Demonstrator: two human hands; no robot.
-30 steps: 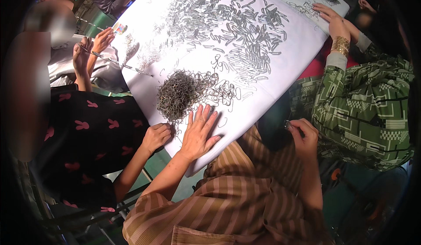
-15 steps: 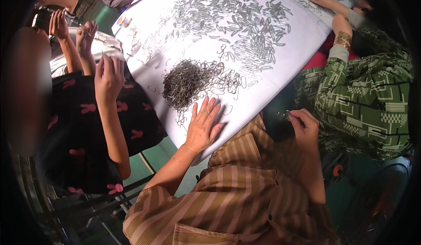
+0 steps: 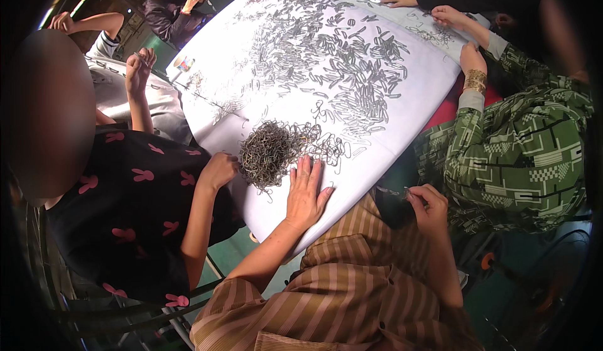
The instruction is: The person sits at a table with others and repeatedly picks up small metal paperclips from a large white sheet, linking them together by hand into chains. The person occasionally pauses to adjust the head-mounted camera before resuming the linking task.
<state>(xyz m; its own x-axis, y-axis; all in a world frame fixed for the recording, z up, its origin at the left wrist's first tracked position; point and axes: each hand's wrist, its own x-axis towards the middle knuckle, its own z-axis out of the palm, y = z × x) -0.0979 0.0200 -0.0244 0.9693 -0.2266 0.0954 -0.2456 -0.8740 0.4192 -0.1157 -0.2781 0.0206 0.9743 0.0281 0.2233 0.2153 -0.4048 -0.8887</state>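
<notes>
My left hand [image 3: 306, 194] lies palm down on the white-covered table, fingers stretched out and slightly apart. Its fingertips reach the loose hook-shaped wire pieces [image 3: 331, 149] at the right side of a dense dark heap of bent metal wire hooks [image 3: 266, 154]. Off the table's right edge, above my lap, my right hand [image 3: 430, 208] is closed in a pinch. A small shiny metal wire piece [image 3: 394, 192] sticks out from its fingertips; its exact shape is too small to make out.
Many long metal clips [image 3: 367, 103] spread over the middle of the white table [image 3: 402, 122]. A co-worker's hand [image 3: 220, 169] is close to the heap's left side. A patterned green sleeve [image 3: 465, 131] is at right. A small cup [image 3: 183, 64] stands at the far left edge.
The view has shifted a little. My left hand now reaches the loose hooks, its fingers closer together. The left co-worker's raised hand has come down beside the heap. My right hand keeps its pinch.
</notes>
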